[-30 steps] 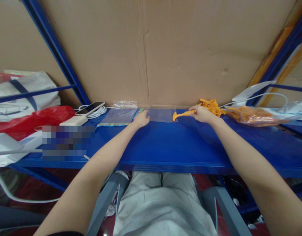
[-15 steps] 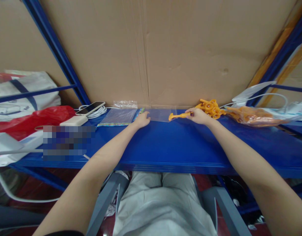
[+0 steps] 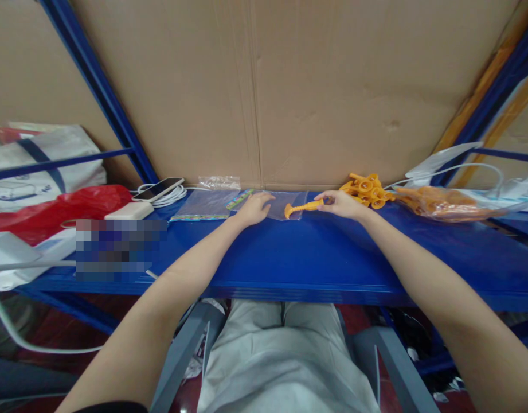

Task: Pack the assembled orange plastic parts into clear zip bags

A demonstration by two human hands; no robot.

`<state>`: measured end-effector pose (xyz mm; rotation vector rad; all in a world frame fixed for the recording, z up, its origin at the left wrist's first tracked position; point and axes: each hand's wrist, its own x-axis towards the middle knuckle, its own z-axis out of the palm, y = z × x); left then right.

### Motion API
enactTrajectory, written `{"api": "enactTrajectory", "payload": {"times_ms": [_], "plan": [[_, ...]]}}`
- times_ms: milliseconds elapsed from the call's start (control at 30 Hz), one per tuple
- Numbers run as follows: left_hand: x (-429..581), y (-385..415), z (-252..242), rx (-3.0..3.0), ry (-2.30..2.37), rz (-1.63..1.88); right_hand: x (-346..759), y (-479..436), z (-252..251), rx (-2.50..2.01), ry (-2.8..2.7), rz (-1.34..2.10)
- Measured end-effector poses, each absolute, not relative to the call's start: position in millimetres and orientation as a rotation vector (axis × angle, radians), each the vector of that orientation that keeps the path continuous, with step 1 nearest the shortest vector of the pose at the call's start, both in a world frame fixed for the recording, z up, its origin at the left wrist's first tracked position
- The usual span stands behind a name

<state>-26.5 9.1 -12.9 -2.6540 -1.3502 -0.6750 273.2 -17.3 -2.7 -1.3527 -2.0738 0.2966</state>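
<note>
My right hand (image 3: 341,205) grips one end of an orange plastic piece (image 3: 304,207), whose hooked end points left over a clear bag (image 3: 278,203). My left hand (image 3: 255,209) lies on that clear bag near its colourful strip, fingers apart and pointing right. Left of it, more clear bags (image 3: 203,203) with a colourful edge lie flat on the blue table (image 3: 289,258). Just behind my right hand sits a pile of orange pieces (image 3: 369,189).
On the right lies a plastic bag of orange pieces (image 3: 444,203). A phone (image 3: 158,189), a coiled white cable (image 3: 171,198), a white box (image 3: 130,211) and a red bag (image 3: 74,203) are on the left. A cardboard wall (image 3: 255,92) stands behind.
My right hand has moved left with the orange piece, whose hooked end is now over the clear bag. My left hand has shifted slightly right, and the bag's colourful strip now lies at more of a slant.
</note>
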Motion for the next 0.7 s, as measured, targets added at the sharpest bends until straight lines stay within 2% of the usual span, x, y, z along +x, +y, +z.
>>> {"api": "enactTrajectory", "payload": {"times_ms": [100, 200, 700], "plan": [[-16.2, 3.3, -15.1, -2.81, -1.032, -0.617, 268.8, -16.9, -4.5, -1.312, -2.071, 0.28], [-6.4, -3.9, -16.1, -2.873, -0.925, -0.538, 264.9, -16.9, -6.1, -1.297, -2.049, 0.262], [8.0, -33.8, -7.5, -2.67, -1.282, -0.202, 249.7, -21.9, -8.1, -1.298, -1.98, 0.269]]}}
